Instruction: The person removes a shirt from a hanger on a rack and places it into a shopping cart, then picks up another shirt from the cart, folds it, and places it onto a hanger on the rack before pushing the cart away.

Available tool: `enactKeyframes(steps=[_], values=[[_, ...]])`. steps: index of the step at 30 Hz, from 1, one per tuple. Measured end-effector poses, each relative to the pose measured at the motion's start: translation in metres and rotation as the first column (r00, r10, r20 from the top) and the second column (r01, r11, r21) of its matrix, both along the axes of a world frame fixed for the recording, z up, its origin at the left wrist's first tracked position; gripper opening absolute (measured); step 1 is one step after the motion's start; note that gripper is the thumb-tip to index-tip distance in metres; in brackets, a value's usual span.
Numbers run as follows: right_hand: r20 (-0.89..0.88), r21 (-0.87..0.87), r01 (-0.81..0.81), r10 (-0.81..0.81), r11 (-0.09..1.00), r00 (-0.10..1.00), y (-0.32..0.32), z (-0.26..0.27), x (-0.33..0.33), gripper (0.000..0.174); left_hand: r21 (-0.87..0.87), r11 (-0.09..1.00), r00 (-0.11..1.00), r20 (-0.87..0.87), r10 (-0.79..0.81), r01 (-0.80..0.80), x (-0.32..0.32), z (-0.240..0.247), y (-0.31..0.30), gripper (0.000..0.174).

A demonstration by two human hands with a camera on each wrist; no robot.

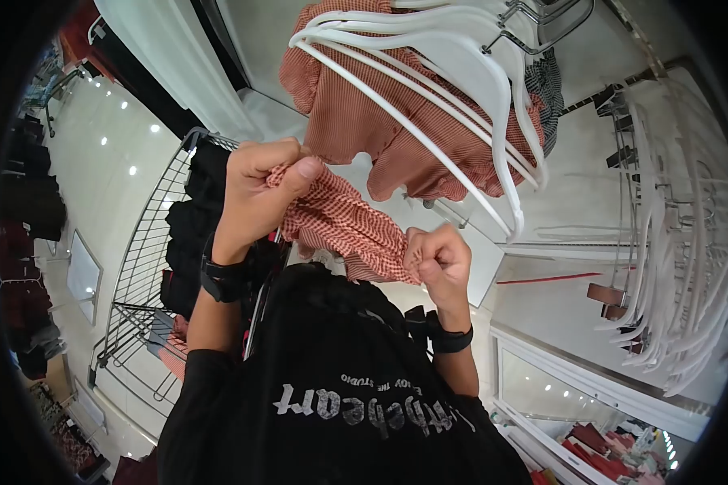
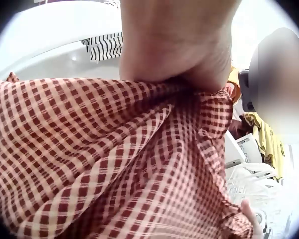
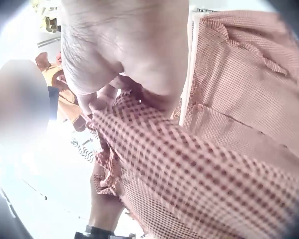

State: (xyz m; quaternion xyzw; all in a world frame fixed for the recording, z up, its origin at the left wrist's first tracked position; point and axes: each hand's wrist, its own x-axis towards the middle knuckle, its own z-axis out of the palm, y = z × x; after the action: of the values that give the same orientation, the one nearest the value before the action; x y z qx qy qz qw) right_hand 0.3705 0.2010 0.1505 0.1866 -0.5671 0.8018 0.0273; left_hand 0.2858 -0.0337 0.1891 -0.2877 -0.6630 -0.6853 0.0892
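Hangers [image 1: 481, 61] ahead, cart [image 1: 137, 307] at left

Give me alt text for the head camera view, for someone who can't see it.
A person's left hand and right hand grip a red checked cloth, bunched between them. Beyond hang red garments and white hangers; a wire cart with dark clothes stands at left.

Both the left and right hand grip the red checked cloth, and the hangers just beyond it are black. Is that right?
Not quite: the hangers just beyond the cloth are white, not black, as the head view shows. The rest holds: the left hand and the right hand both grip the red checked cloth.
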Motion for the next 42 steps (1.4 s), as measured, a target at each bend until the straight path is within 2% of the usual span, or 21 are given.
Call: enactKeyframes(steps=[2,3,4,6,7,10,14,18,22,23,26,28,30,32,33,36,38,39,40,41,42], values=[[0.176,-0.159,-0.003,0.032,0.987,0.984,-0.007,0.012,0.004,0.024,-0.025,0.999,0.999,0.030,0.038,-0.037,0.001,0.001,0.001,0.041],[0.174,-0.066,-0.019,0.030,0.998,0.984,-0.004,0.010,0.004,0.038,-0.019,0.998,0.996,0.072,0.055,-0.054,0.002,0.003,0.001,0.041],[0.120,0.108,-0.020,0.007,0.994,0.993,-0.003,0.011,0.002,0.040,-0.014,0.997,0.991,0.112,0.073,-0.072,0.003,0.006,0.001,0.041],[-0.001,0.437,0.013,-0.014,0.899,1.000,-0.004,0.019,-0.005,0.044,-0.134,0.990,0.998,0.039,0.040,-0.035,0.000,0.014,-0.001,0.041],[-0.030,0.559,0.012,0.005,0.829,1.000,-0.007,0.030,-0.007,0.039,-0.170,0.985,1.000,0.008,0.022,-0.021,-0.002,0.018,0.001,0.041],[-0.099,0.792,0.071,0.012,0.607,0.995,-0.005,0.033,-0.011,0.028,-0.242,0.970,0.997,-0.073,-0.011,-0.007,-0.008,0.029,0.004,0.040],[-0.154,0.878,0.154,-0.037,0.453,0.987,0.004,0.015,-0.014,0.021,-0.303,0.953,0.989,-0.144,-0.026,-0.019,-0.010,0.040,-0.003,0.038],[-0.196,0.872,0.187,-0.026,0.453,0.980,0.015,0.019,-0.015,0.018,-0.355,0.932,0.983,-0.182,0.004,-0.069,-0.015,0.051,-0.014,0.039],[-0.244,0.676,0.263,-0.129,0.689,0.961,0.023,0.027,-0.015,0.016,-0.293,0.954,0.987,-0.162,0.021,-0.069,-0.029,0.046,-0.021,0.038],[-0.281,0.653,0.291,-0.133,0.699,0.951,0.027,0.028,-0.015,0.012,-0.288,0.956,0.991,-0.136,0.018,-0.056,-0.031,0.047,-0.023,0.038],[-0.349,0.447,0.438,-0.298,0.780,0.888,0.027,0.031,-0.014,0.013,-0.228,0.969,0.972,-0.230,0.040,-0.094,-0.044,0.042,-0.032,0.036],[-0.349,0.391,0.505,-0.384,0.770,0.855,0.029,0.035,-0.010,0.012,-0.314,0.949,0.994,-0.112,-0.003,-0.032,-0.042,0.044,-0.042,0.034],[-0.360,0.345,0.578,-0.465,0.739,0.809,0.028,0.035,-0.010,0.010,-0.359,0.933,0.999,0.000,-0.038,0.035,-0.041,0.044,-0.047,0.034],[-0.376,0.306,0.650,-0.539,0.695,0.754,0.025,0.031,-0.011,0.008,-0.312,0.949,0.996,0.085,-0.015,0.041,-0.032,0.049,-0.037,0.036],[-0.261,0.352,0.653,-0.600,0.671,0.757,0.020,0.032,-0.008,0.008,-0.287,0.957,0.992,0.129,-0.002,0.040,-0.028,0.051,-0.031,0.037],[-0.661,0.483,0.834,-0.513,0.268,0.548,0.002,0.032,-0.009,0.014,-0.128,0.987,0.951,0.305,-0.055,0.098,-0.022,0.045,-0.017,0.036],[-0.670,0.468,0.797,-0.435,0.382,0.602,-0.011,0.023,-0.002,0.019,0.001,0.989,0.899,0.416,-0.132,0.145,-0.018,0.045,-0.009,0.034],[-0.601,0.501,0.715,-0.399,0.487,0.692,-0.020,0.014,0.002,0.014,0.083,0.986,0.871,0.462,-0.169,0.147,-0.017,0.043,-0.002,0.034],[-0.482,0.580,0.535,-0.271,0.614,0.833,-0.027,0.006,0.004,0.011,0.165,0.976,0.838,0.504,-0.209,0.144,-0.016,0.041,0.003,0.035],[-0.067,0.567,0.185,-0.178,0.803,0.982,-0.040,0.001,0.011,0.017,0.236,0.959,0.791,0.550,-0.267,0.159,-0.017,0.040,0.006,0.036],[0.040,0.587,0.022,-0.056,0.810,0.998,-0.048,-0.005,0.012,0.023,0.269,0.951,0.775,0.566,-0.282,0.149,-0.014,0.045,0.011,0.034]])
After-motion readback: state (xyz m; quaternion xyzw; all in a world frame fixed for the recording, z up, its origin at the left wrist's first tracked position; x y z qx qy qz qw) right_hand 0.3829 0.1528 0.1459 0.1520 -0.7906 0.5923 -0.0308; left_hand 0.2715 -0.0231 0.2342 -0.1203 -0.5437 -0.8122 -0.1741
